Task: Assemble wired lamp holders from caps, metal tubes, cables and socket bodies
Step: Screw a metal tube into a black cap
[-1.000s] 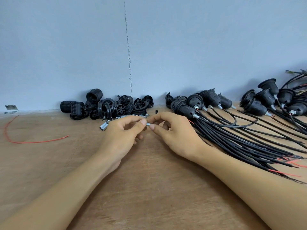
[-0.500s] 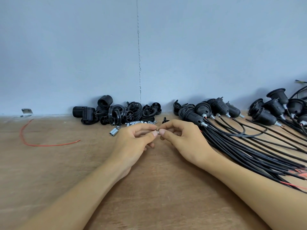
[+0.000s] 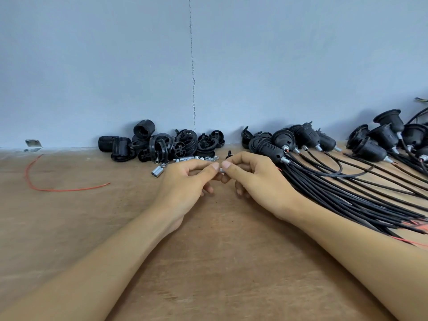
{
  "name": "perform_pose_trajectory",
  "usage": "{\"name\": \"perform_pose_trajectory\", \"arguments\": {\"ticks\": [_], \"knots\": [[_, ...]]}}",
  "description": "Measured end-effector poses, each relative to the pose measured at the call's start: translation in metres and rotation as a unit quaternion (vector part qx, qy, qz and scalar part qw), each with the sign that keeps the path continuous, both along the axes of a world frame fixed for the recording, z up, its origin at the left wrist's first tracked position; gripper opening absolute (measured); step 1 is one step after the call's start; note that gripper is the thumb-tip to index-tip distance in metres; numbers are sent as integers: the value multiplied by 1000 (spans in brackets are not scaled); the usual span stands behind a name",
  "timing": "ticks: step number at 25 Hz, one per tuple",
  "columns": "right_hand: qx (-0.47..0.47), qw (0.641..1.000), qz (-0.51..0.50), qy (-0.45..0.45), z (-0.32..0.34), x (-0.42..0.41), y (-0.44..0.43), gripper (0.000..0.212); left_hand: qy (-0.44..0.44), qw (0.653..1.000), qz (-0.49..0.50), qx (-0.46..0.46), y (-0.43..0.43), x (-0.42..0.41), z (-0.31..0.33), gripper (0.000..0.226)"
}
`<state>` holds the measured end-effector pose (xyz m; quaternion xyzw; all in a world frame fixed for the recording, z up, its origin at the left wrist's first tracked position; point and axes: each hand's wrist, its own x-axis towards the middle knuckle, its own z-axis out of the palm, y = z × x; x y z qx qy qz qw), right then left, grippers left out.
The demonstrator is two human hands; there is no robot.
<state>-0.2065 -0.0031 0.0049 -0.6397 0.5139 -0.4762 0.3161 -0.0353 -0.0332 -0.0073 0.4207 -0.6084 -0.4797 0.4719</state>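
My left hand (image 3: 185,181) and my right hand (image 3: 252,179) meet at the middle of the wooden table (image 3: 208,262), both pinching one small metal tube (image 3: 220,169) between thumb and forefinger tips; most of the tube is hidden by the fingers. Loose metal tubes (image 3: 157,170) and nuts (image 3: 208,158) lie just behind my left hand. A pile of black caps and socket bodies (image 3: 159,144) sits against the wall. Wired lamp holders (image 3: 305,137) lie to the right, their black cables (image 3: 347,195) fanning toward me.
A blue-grey wall (image 3: 208,66) closes off the back of the table. A loose red wire (image 3: 46,186) curves on the left. More wired holders (image 3: 389,135) crowd the far right. A small metal plate (image 3: 33,143) rests by the wall at left.
The view has shifted, so everything sits further right in frame. My fingertips have drawn closer together on the tube, so less of it shows. The parts on the table have not moved.
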Motion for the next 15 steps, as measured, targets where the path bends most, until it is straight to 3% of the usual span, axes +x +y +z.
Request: {"name": "perform_pose_trajectory", "arguments": {"ticks": [4,12,15], "knots": [[3,1000,-1,0,-1,-1,0,7,17,1000,-1,15,-1,1,2,5],[-23,990,-88,105,-1,-1,0,39,-9,1000,-21,4,3,-2,1,12],[-15,988,-92,120,-2,-1,0,41,1,1000,-11,1,2,-2,1,10]]}}
